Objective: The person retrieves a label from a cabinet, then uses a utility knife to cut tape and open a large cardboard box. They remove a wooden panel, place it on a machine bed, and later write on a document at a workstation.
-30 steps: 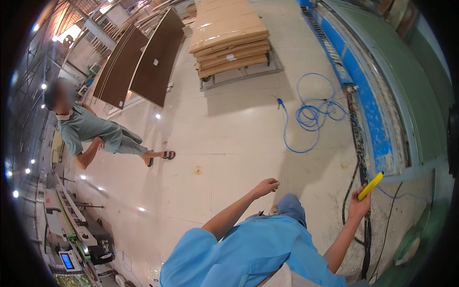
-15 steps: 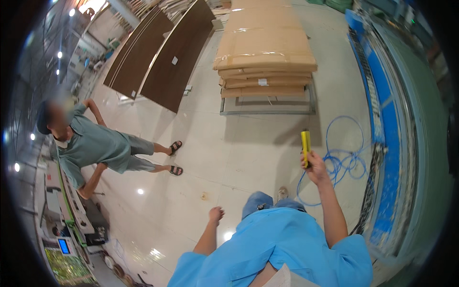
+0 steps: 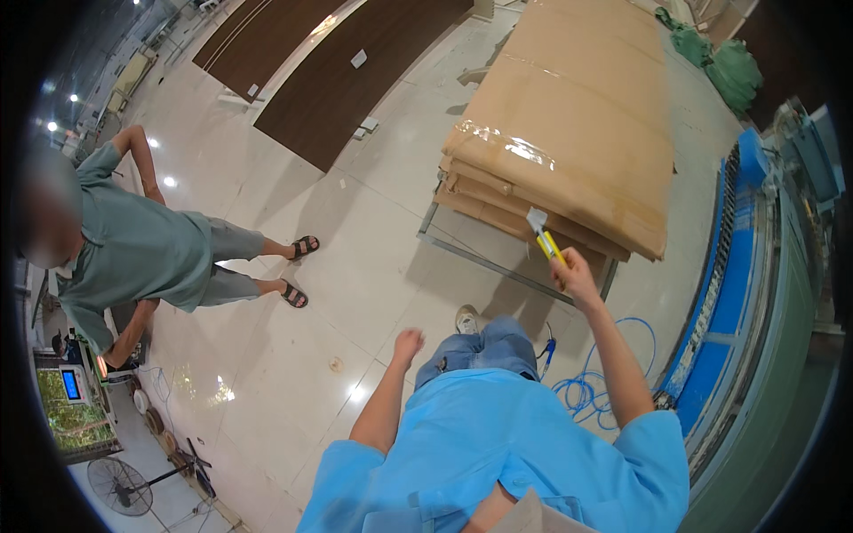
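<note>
Having neared the cardboard, our right hand is gripping a yellow tool centre-right, our left hand curling its fingers.

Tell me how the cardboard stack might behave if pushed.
Probably heavy: the stack has several broad layers. Its flat, wide lie on the frame makes tipping unlikely. Layers might slide, as their edges sit unevenly.

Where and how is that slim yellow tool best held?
Probably by the lower end of the yellow tool, from below right, in a wrapped grip, as the right hand does: the long, narrow body slants that way, leaving its upper end, toward the cardboard stack, free.
</note>
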The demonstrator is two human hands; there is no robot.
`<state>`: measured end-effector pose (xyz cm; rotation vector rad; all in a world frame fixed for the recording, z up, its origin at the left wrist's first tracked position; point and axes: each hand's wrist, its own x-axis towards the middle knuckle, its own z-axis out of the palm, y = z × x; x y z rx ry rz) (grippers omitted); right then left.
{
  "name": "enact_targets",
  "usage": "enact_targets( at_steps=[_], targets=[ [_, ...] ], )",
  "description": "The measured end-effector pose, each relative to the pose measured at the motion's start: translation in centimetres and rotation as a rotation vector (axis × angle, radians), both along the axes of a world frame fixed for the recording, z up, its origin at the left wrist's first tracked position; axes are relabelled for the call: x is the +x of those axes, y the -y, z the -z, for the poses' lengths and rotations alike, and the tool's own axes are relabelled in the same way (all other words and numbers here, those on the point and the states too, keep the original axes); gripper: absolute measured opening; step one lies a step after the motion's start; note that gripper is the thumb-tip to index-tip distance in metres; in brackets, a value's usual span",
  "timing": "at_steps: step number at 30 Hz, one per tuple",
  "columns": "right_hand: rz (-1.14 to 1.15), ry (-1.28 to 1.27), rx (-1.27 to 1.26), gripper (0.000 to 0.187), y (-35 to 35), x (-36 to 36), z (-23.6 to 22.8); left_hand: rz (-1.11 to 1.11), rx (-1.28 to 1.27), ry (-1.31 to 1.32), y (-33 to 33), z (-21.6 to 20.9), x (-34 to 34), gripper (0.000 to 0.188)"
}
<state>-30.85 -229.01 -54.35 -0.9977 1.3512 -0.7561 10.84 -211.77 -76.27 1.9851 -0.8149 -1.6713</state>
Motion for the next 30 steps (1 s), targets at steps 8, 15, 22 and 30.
enact_targets(
  at_steps=[8, 15, 22, 30],
  targets=[
    [-0.588, -0.791, -0.454, 0.035, 34.0, 3.7, -0.8, 0.018, -0.427, 0.204, 33.7, -12.3, -10.0, 0.038],
    [-1.221, -1.072, -0.675, 0.032, 53.6, 14.9, 5.5, -0.022, -0.269, 0.566, 51.2, -8.6, -12.3, 0.054],
    [-1.242, -0.974, -0.483, 0.028, 54.1, 12.5, 7.4, 0.031, -0.183, 0.557, 54.6, -5.8, -11.7, 0.053],
    [-0.985, -0.815, -0.166, 0.025, 47.1, 2.0, 8.7, -0.121, -0.147, 0.234, 55.3, -5.0, -10.4, 0.041]
  ],
)
